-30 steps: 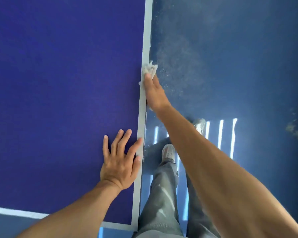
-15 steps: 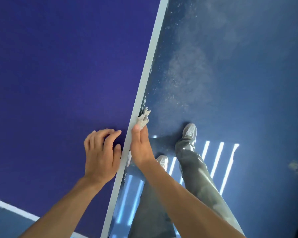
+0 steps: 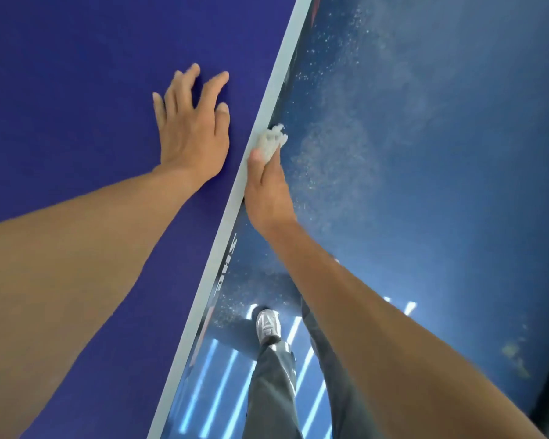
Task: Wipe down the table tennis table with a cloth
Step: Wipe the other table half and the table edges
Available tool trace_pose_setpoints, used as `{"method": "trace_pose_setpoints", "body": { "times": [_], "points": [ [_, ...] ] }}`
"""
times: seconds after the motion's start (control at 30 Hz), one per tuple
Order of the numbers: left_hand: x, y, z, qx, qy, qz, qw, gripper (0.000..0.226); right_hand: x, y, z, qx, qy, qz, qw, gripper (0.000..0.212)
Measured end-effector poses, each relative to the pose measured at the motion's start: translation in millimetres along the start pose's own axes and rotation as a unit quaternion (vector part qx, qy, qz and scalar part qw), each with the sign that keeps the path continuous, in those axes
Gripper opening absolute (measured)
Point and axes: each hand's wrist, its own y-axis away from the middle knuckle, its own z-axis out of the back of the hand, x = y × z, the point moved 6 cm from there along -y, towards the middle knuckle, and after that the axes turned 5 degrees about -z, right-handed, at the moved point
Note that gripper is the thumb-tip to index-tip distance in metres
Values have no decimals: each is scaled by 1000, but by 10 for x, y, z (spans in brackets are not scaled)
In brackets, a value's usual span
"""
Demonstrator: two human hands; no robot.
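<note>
The table tennis table (image 3: pixel 76 90) fills the left of the view, dark blue with a white stripe (image 3: pixel 267 99) along its right edge. My right hand (image 3: pixel 267 188) grips a crumpled whitish cloth (image 3: pixel 270 141) and presses it against that edge, thumb on the stripe. My left hand (image 3: pixel 192 128) lies flat on the blue top just left of the cloth, fingers spread, holding nothing.
Beyond the edge lies a glossy blue floor (image 3: pixel 441 153) with dusty speckles and bright light reflections. My legs in grey trousers (image 3: pixel 271 391) and a grey shoe (image 3: pixel 268 324) stand beside the table. A small smudge (image 3: pixel 515 353) marks the floor at the right.
My right hand has slid the cloth farther along the table's edge. My left hand has moved forward on the top and flattened out. The view has tilted and moved along the table.
</note>
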Motion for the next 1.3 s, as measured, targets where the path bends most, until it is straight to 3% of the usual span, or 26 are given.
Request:
{"method": "trace_pose_setpoints", "body": {
  "times": [0.17,0.33,0.5,0.63,0.8,0.9,1.0,1.17,1.23,1.3],
  "points": [
    [16,50,-33,-26,-14,0,1000,51,-502,774,-301,94,52,-28,994,64],
    [29,48,-21,-48,-1,6,999,49,125,-90,-15,-24,-46,-26,998,60],
    [74,34,-7,-54,10,6,998,47,975,-1181,454,-109,-48,-27,993,59],
    [72,35,3,-42,7,1,999,48,843,-891,273,-125,115,-17,985,67],
    [55,30,0,-36,9,-6,999,49,156,-11,12,-75,162,-63,982,62],
    [60,28,-12,-31,4,-6,999,50,244,-98,-26,-76,64,-35,994,67],
    [78,16,-43,-20,-7,-11,1000,51,662,-749,217,-91,-24,0,996,63],
    [88,12,-64,-3,-8,-15,1000,51,1450,-1910,831,-93,-30,-38,995,31],
    [80,9,-65,1,-5,-15,1000,51,1581,-2000,864,-86,-41,-36,995,35],
    [78,7,-62,7,-6,-13,1000,52,1540,-1833,757,-110,-52,9,993,54]
  ]
}}
